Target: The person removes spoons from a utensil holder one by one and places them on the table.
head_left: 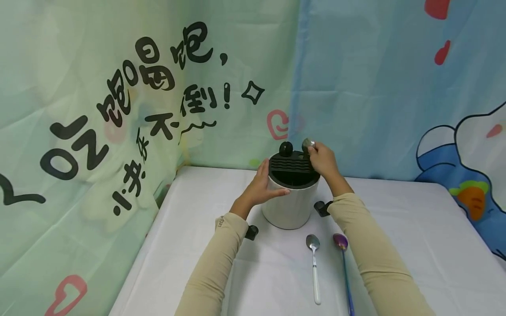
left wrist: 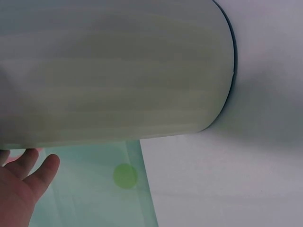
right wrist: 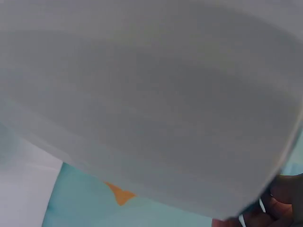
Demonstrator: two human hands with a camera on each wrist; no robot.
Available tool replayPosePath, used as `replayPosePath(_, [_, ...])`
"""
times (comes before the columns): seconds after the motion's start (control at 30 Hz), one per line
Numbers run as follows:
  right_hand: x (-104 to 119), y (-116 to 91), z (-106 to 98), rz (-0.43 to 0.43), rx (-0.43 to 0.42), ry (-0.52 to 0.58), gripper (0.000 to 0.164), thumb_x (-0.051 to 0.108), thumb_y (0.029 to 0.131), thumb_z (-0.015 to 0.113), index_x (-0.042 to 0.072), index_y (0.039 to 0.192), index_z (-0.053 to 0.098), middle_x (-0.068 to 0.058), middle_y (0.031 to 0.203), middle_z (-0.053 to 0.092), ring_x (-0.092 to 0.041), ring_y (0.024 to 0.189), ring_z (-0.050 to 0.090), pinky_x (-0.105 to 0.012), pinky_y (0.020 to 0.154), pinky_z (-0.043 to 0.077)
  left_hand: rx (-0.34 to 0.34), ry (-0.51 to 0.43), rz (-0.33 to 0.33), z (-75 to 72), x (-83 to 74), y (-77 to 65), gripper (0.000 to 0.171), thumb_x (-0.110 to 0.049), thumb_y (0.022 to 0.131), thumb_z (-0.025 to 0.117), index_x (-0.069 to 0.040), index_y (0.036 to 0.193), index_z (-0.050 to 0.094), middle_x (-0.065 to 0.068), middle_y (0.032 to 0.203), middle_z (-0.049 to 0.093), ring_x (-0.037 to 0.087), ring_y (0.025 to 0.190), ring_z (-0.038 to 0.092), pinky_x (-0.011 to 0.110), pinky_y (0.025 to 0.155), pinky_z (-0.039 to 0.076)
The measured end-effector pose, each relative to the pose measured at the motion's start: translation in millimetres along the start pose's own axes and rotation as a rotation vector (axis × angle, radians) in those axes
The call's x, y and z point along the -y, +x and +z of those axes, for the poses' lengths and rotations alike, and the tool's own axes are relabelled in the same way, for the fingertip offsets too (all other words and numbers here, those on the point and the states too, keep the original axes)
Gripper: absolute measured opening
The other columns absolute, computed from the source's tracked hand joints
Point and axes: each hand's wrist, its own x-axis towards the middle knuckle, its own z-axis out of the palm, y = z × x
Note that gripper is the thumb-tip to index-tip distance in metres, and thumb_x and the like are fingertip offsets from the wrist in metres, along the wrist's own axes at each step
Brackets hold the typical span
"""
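Note:
A white cylindrical utensil holder (head_left: 287, 210) with a black slotted top (head_left: 290, 164) stands on the table. My left hand (head_left: 261, 186) rests against its left side, thumb across the front and fingers extended; the left wrist view shows the fingertips (left wrist: 42, 175) beside the white wall. At the top's back right, my right hand (head_left: 323, 160) pinches a spoon with a shiny rounded bowl (head_left: 308, 144); its lower part is hidden. A dark rounded utensil head (head_left: 286, 149) sticks up from the top's back. In the right wrist view, curled fingers (right wrist: 274, 208) show near the rim.
On the white table (head_left: 189, 228) before the holder lie a silver spoon with a white handle (head_left: 315, 267) and a purple-blue long-handled spoon (head_left: 345, 267), beside my right forearm. Printed cloth backdrops (head_left: 356, 87) stand behind and at the left.

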Motion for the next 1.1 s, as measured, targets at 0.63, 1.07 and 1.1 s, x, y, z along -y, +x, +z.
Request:
replayPosePath(0.63, [20.3, -13.9, -32.5, -0.109, -0.079, 0.039, 0.035, 0.025, 0.100, 0.032, -0.006, 0.104, 0.048, -0.027, 0.110, 0.054, -0.030, 0.076, 0.042, -0.035, 0.063, 0.032, -0.006, 0.001, 0.019, 1.6, -1.0, -0.2, 0.108, -0.044, 0.077, 0.070, -0.012, 0.148, -0.005, 0.006, 0.155, -0.003, 0.026, 0.141, 0.011, 0.044, 0.111, 0.022])
replayPosePath(1.07, [49.6, -34.8, -72.4, -0.224, -0.172, 0.035, 0.036, 0.026, 0.100, 0.034, -0.005, 0.106, 0.052, -0.026, 0.105, 0.057, -0.023, 0.067, 0.038, -0.033, 0.058, 0.031, 0.000, 0.013, 0.012, 1.9, -3.1, -1.3, 0.108, -0.045, 0.077, 0.069, -0.012, 0.148, -0.006, 0.007, 0.155, -0.003, 0.026, 0.141, 0.012, 0.044, 0.111, 0.022])
replayPosePath(1.1, [50.2, -37.4, -75.5, -0.222, -0.168, 0.030, 0.037, 0.026, 0.100, 0.034, -0.005, 0.105, 0.052, -0.025, 0.101, 0.057, -0.023, 0.067, 0.038, -0.033, 0.058, 0.031, 0.001, 0.013, 0.010, 2.0, -3.5, -1.7, 0.108, -0.046, 0.077, 0.069, -0.013, 0.148, -0.006, 0.007, 0.155, -0.003, 0.026, 0.141, 0.012, 0.044, 0.111, 0.022])
